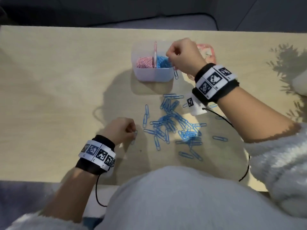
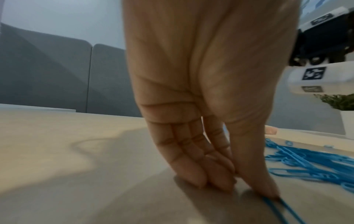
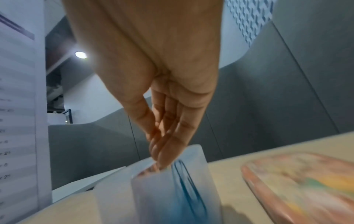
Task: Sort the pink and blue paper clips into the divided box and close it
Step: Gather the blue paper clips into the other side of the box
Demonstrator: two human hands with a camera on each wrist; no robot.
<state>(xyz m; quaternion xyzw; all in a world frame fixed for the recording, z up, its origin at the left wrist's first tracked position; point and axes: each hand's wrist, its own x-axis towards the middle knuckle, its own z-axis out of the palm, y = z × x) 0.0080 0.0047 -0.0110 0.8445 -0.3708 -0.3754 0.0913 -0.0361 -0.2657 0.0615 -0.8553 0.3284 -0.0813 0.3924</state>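
Observation:
The translucent divided box (image 1: 152, 74) stands at the table's far middle, with pink clips (image 1: 144, 62) in its left half and blue clips (image 1: 163, 63) in its right. My right hand (image 1: 169, 58) hovers over the box's right side with fingertips pinched together. A blue clip (image 1: 175, 73) dangles below them beside the box's right wall (image 3: 153, 197), blurred in the right wrist view. A loose pile of blue clips (image 1: 172, 123) lies nearer to me. My left hand (image 1: 131, 130) is down at the table left of the pile, pinching a single blue clip (image 2: 275, 201).
The pink patterned lid (image 1: 206, 52) lies flat behind my right hand, to the box's right. A white plant pot (image 1: 299, 85) stands at the table's right edge. Grey sofa cushions (image 2: 57, 75) sit beyond the far edge. Wrist cables trail near my body.

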